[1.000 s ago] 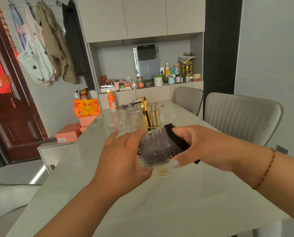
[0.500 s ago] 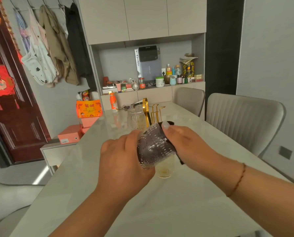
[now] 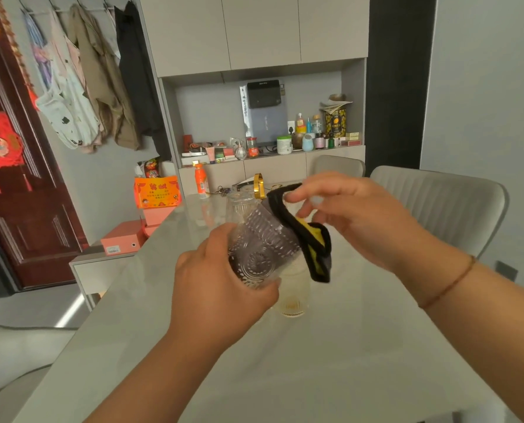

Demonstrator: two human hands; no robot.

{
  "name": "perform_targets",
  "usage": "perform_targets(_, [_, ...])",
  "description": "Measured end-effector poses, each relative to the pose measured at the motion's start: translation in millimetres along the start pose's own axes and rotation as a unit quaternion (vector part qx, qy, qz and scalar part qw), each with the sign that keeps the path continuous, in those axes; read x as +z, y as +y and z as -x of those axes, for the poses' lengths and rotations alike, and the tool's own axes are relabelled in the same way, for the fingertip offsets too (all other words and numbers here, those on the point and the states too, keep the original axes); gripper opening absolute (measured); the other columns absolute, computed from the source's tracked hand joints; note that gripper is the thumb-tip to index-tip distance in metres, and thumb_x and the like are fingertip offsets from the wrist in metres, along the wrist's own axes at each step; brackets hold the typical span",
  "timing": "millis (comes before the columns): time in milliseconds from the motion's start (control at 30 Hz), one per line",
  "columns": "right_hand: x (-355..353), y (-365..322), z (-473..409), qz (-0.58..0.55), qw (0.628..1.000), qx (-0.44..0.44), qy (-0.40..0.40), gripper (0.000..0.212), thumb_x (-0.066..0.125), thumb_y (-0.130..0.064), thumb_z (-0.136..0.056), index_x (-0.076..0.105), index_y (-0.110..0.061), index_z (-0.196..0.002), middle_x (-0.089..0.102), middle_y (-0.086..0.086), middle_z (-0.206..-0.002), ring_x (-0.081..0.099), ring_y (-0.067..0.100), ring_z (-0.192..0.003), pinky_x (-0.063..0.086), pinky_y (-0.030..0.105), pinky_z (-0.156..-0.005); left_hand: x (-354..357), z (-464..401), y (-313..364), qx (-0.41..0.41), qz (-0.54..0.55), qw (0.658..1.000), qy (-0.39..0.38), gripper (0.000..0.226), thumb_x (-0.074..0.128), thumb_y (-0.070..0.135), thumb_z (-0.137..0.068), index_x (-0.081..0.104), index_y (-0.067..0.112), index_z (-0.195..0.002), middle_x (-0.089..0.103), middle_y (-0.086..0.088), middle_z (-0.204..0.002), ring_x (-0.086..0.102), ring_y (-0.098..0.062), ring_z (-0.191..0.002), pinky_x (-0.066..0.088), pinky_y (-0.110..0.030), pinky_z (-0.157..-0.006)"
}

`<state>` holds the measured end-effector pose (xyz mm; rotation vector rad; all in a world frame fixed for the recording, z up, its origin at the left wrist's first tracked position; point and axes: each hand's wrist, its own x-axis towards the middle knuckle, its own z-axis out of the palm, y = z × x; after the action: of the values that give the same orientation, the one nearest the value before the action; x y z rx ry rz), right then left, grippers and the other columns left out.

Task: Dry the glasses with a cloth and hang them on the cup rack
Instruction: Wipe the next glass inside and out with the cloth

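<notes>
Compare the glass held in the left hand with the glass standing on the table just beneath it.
The held glass is off the table and tipped on its side, gripped by the left hand; the standing glass rests upright on the table.
The black and yellow cloth, held by the right hand, drapes over the held glass's mouth; nothing touches the standing glass.
The held glass looks darker, the standing glass pale.
Both are clear, patterned glass.

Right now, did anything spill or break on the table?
Nothing stands out. The left hand grips a whole patterned clear glass, the right hand holds a black and yellow cloth, and the pale table shows no spill.
</notes>
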<state>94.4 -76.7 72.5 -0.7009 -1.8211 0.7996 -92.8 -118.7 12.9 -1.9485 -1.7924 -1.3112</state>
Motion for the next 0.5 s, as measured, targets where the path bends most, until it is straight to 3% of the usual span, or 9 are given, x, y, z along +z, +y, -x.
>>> perform_targets(67, [1, -2, -1, 0.053, 0.998, -0.029, -0.012, 0.029, 0.044, -0.034, -0.094, 0.069, -0.027, -0.081, 0.060, -0.004, -0.090, 0.059, -0.005, -0.078, 0.043, 0.006, -0.075, -3, 1, 6, -0.016, 0.053, 0.998, -0.031, 0.080, 0.082, 0.053, -0.054, 0.047, 0.037, -0.124, 0.054, 0.025, -0.092, 0.060, -0.014, -0.092, 0.054, -0.032, -0.081])
perform_targets(133, [13, 1, 4, 0.082, 0.997, -0.005, -0.001, 0.047, 0.033, -0.051, -0.085, 0.064, -0.017, -0.079, 0.061, -0.002, -0.078, 0.058, -0.002, -0.071, 0.041, 0.005, -0.065, -4, 1, 11, -0.038, 0.074, 0.996, -0.031, 0.079, 0.081, 0.053, -0.053, 0.048, 0.036, -0.123, 0.059, 0.023, -0.092, 0.062, -0.012, -0.088, 0.053, -0.031, -0.078])
perform_targets(233, [41, 11, 5, 0.120, 0.987, 0.003, 0.107, 0.069, 0.025, -0.056, -0.093, 0.057, 0.002, -0.075, 0.061, 0.015, -0.070, 0.058, 0.019, -0.066, 0.047, 0.029, -0.067, 7, 0, 11, 0.007, -0.044, 0.999, 0.027, 0.072, 0.077, 0.050, -0.054, 0.055, 0.022, -0.118, 0.068, 0.006, -0.092, 0.066, -0.025, -0.077, 0.051, -0.037, -0.075])
perform_targets(300, [51, 16, 4, 0.134, 0.972, -0.025, 0.191, 0.066, 0.027, -0.054, -0.095, 0.046, -0.003, -0.058, 0.052, 0.012, -0.056, 0.052, 0.029, -0.060, 0.046, 0.043, -0.063, 9, 3, 18, 0.017, -0.066, 0.997, 0.032, 0.070, 0.074, 0.050, -0.053, 0.057, 0.020, -0.114, 0.069, 0.004, -0.089, 0.065, -0.027, -0.074, 0.047, -0.034, -0.072])
perform_targets(367, [53, 17, 3, 0.124, 0.964, -0.059, 0.228, 0.057, 0.031, -0.053, -0.091, 0.036, -0.012, -0.051, 0.039, 0.003, -0.047, 0.041, 0.026, -0.052, 0.042, 0.043, -0.057, 4, 7, 26, -0.034, 0.019, 0.999, -0.026, 0.066, 0.079, 0.051, -0.053, 0.052, 0.031, -0.110, 0.066, 0.014, -0.089, 0.064, -0.015, -0.076, 0.050, -0.028, -0.069])
perform_targets(433, [49, 17, 2, 0.119, 0.966, -0.089, 0.214, 0.062, 0.035, -0.056, -0.089, 0.036, -0.005, -0.053, 0.037, 0.013, -0.051, 0.035, 0.021, -0.050, 0.038, 0.039, -0.051, -1, 4, 27, -0.088, 0.133, 0.982, -0.099, 0.061, 0.082, 0.050, -0.045, 0.054, 0.035, -0.097, 0.066, 0.017, -0.082, 0.064, -0.004, -0.072, 0.049, -0.019, -0.060])
perform_targets(500, [44, 15, 2, 0.086, 0.972, -0.117, 0.186, 0.061, 0.036, -0.055, -0.086, 0.038, -0.002, -0.055, 0.039, 0.018, -0.060, 0.033, 0.016, -0.049, 0.033, 0.038, -0.048, -2, -3, 21, -0.139, 0.317, 0.923, -0.170, 0.055, 0.083, 0.041, -0.036, 0.071, 0.027, -0.087, 0.073, 0.009, -0.078, 0.070, -0.011, -0.069, 0.053, -0.021, -0.056])
